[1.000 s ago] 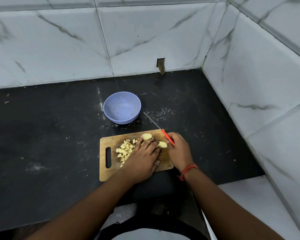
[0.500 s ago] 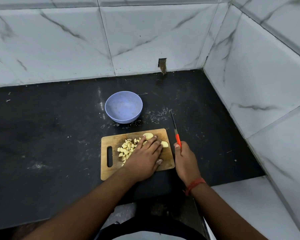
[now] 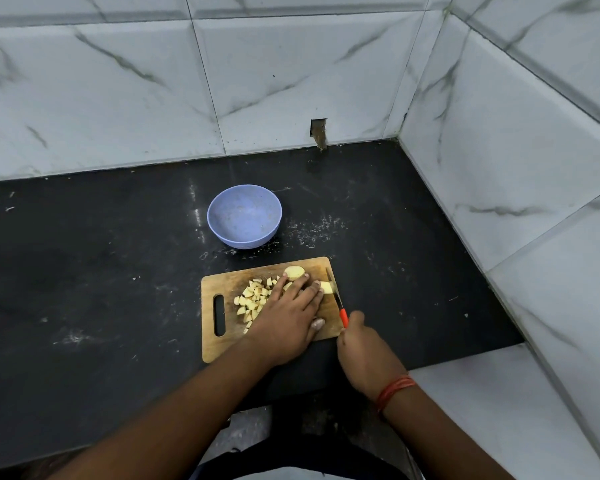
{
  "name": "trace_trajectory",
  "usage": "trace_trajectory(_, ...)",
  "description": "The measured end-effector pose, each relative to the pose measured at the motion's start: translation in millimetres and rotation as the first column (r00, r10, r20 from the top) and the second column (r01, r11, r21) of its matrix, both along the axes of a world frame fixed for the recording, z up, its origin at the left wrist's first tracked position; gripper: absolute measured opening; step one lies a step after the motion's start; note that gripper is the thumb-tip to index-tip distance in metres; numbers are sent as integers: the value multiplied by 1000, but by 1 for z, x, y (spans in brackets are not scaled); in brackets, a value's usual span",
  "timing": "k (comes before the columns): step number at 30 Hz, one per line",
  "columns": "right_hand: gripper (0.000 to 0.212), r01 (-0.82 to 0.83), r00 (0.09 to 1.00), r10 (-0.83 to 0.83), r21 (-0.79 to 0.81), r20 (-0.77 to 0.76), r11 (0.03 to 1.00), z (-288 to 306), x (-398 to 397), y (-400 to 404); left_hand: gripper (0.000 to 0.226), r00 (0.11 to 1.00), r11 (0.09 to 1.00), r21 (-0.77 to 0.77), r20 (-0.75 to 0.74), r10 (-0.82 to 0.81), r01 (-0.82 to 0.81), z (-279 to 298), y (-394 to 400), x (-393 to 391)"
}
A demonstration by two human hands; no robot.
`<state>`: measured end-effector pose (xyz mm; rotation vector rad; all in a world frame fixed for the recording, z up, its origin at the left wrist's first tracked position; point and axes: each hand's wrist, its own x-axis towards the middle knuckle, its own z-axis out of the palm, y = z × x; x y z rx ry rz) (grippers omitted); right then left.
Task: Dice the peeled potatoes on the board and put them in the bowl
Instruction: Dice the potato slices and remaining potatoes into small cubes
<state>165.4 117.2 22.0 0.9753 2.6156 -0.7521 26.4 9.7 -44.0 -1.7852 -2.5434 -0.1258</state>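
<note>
Head view looks down on a dark bench (image 3: pixel 84 271) set into a tiled corner, and on it lie, from biggest to least, the wooden board (image 3: pixel 222 344), the blue bowl (image 3: pixel 244 216) and the potato pieces. The bowl stands beyond the board's far edge, apart from it, and holds no potato that I can see. On the board a heap of diced potato (image 3: pixel 252 297) lies toward the handle-slot side. The left hand (image 3: pixel 288 317) lies flat over the middle of the board, fingers stretched forward and fairly straight, their tips pressing on a pale potato piece (image 3: pixel 326 287) near the board's right edge; a rounder uncut chunk (image 3: pixel 294 271) sits just beyond the fingertips.

The relation that matters is at that right edge. The pinned piece lies directly ahead of the left fingertips and to the left of the knife (image 3: pixel 336 299), whose thin blade runs along the board's right side, pointing away from the person. The right hand (image 3: pixel 364 355) is curled round the red handle, nearer the body and off the board's corner. I judge the coming cut needs the blade to come down just right of the fingertips, so little margin remains.
</note>
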Motion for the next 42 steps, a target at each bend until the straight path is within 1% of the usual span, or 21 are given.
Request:
trace_trajectory(7,12,-2,998,2,-8,63,1000,-4,-6,-4,62,1000,1000,-6,6,2,-2,2,2,-1)
trace_trajectory(10,23,27,992,-23,-23,127,999,-4,-12,-8,62,1000,1000,-16,0,-8,8,1,2,-3)
trace_trajectory(12,27,44,989,-42,-15,144,999,-5,-18,-9,61,1000,1000,-14,0,-7,7,0,2,-3)
trace_trajectory(14,28,81,984,-77,-20,158,996,-9,-27,-9,61,1000,1000,-7,3,-6,6,0,3,-3)
trace_trajectory(17,34,170,962,-155,-50,223,984,-13,-41,-8,60,1000,1000,3,3,-6,6,0,3,-3)
trace_trajectory(22,33,102,974,-83,-77,212,992,-14,-21,-8,62,1000,1000,5,-19,2,-2,1,4,0)
trace_trajectory(24,36,19,973,-8,-47,229,999,-17,-6,-13,62,1000,1000,4,-25,12,-12,1,4,2)
trace_trajectory(27,26,-73,969,61,40,241,997,-25,15,-17,63,999,1000,-8,-22,23,-24,0,3,4)
trace_trajectory(29,21,-60,976,53,23,213,998,-26,26,-20,64,999,999,-17,-18,27,-27,-1,3,4)
trace_trajectory(33,9,16,996,-7,-106,89,994,-16,33,-25,64,999,999,-25,-22,30,-31,-4,0,3)
trace_trajectory(38,17,24,1000,-23,-79,16,997,-5,12,-18,66,999,1000,-18,-32,24,-24,-6,-5,3)
trace_trajectory(42,29,59,995,-54,-60,81,996,-7,-6,-15,67,1000,999,-31,-17,25,-26,-3,-4,2)
